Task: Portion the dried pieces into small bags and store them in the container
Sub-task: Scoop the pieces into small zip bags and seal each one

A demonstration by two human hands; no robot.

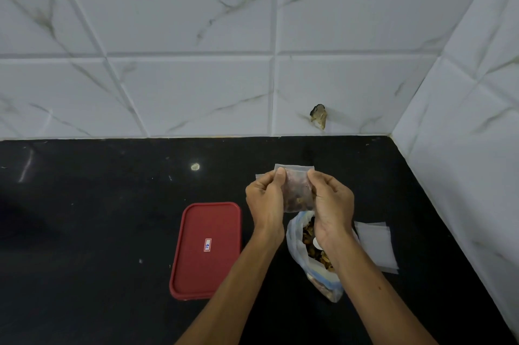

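Note:
A small clear bag [297,193] with dried brown pieces in its lower half is held upright above the black counter. My left hand [265,198] pinches its top left edge and my right hand [332,204] pinches its top right edge. Below my right hand lies a large open plastic bag [297,243] of dried pieces, with a white object inside it partly hidden by my wrist. A red container lid [206,250] with a small label lies flat to the left of my left forearm. The container body itself is not visible.
A stack of empty small clear bags [376,246] lies right of the large bag. The black counter [98,218] meets a white tiled wall at the back and another on the right. One back tile has a chipped hole [318,116].

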